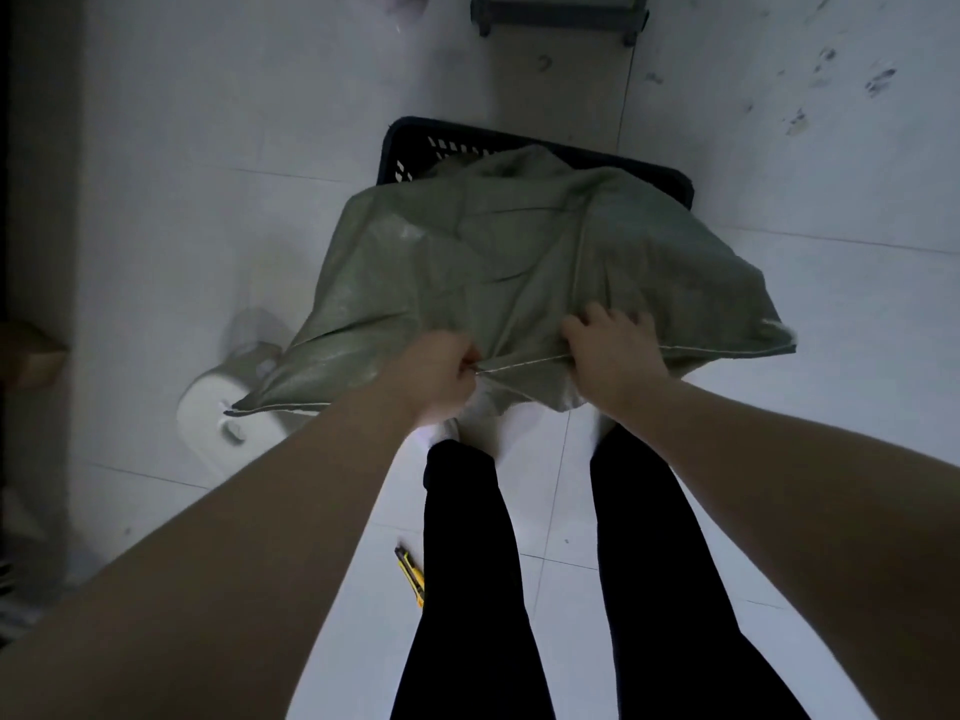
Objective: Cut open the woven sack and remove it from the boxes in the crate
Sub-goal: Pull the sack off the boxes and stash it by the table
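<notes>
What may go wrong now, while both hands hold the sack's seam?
1. The left hand pinches the thread while the right hand grips the sack; the taut thread may snap or bite into the hand.
2. The knife lies on the floor by the leg; a step could land on it.

Boxes hidden under sack [519, 262], crate [415, 137] mostly covered, perhaps trolley [558, 13] cropped above

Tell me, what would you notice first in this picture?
The big green sack jumps out first, draped over a black crate in the middle of the floor. At its near edge, the left hand pinches a white thread while the right hand grips the cloth. A yellow knife lies on the floor beside a trouser leg.
</notes>
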